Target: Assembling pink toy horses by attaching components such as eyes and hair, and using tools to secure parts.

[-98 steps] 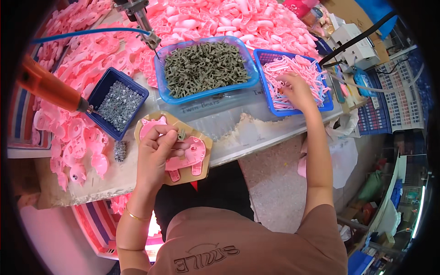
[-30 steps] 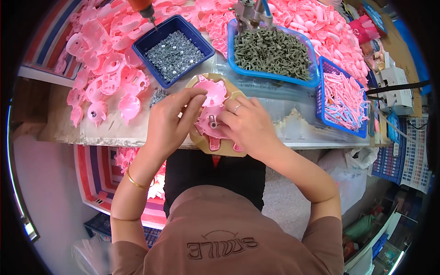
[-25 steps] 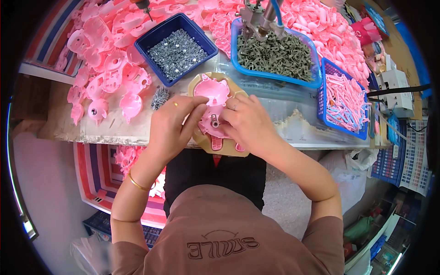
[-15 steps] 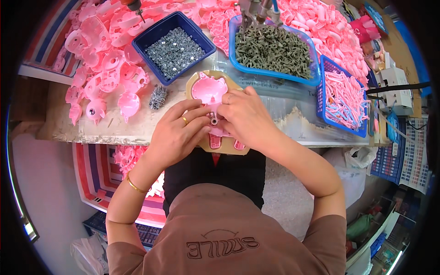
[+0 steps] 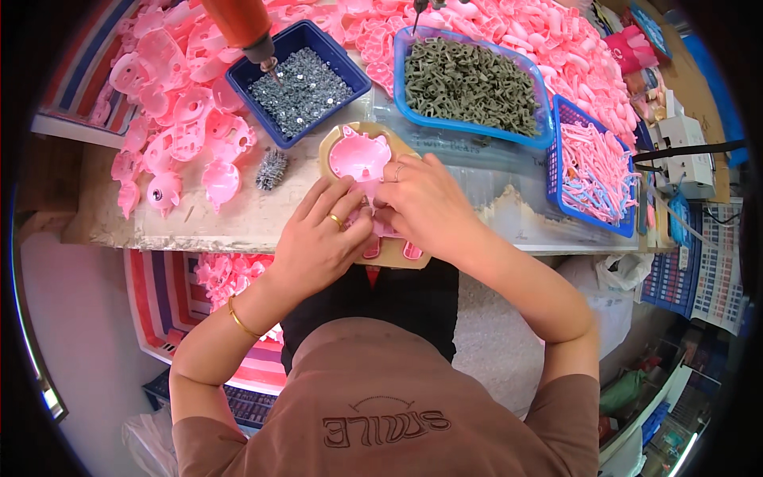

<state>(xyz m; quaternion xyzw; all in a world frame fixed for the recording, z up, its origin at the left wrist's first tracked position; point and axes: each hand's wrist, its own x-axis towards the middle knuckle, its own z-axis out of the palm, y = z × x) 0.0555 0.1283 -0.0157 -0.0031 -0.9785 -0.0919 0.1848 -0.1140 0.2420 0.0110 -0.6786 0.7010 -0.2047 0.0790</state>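
Observation:
A pink bear-shaped plastic shell [image 5: 360, 155] lies hollow side up in a tan holding block [image 5: 388, 258] at the table's front edge. My left hand [image 5: 324, 234] bends over the middle of the shell from the left, its fingertips pressed together there. From the right, my right hand [image 5: 431, 205] meets it with curled fingers. Between them, the fingertips and whatever they grip are hidden. The shell's round head part shows above my hands, and its feet show below.
An orange power screwdriver [image 5: 242, 28] hangs over a dark blue bin of small screws [image 5: 298, 91]. Grey-green parts fill a blue tub [image 5: 474, 83]; pink and blue strips fill a basket [image 5: 596, 175]. A bristly grey clump [image 5: 272, 169] lies beside pink shells [image 5: 222, 183].
My left fingers have curled in more closely over the shell, covering the small round piece seen before. The orange screwdriver hangs lower, and the metal tool over the blue tub has mostly risen out of view.

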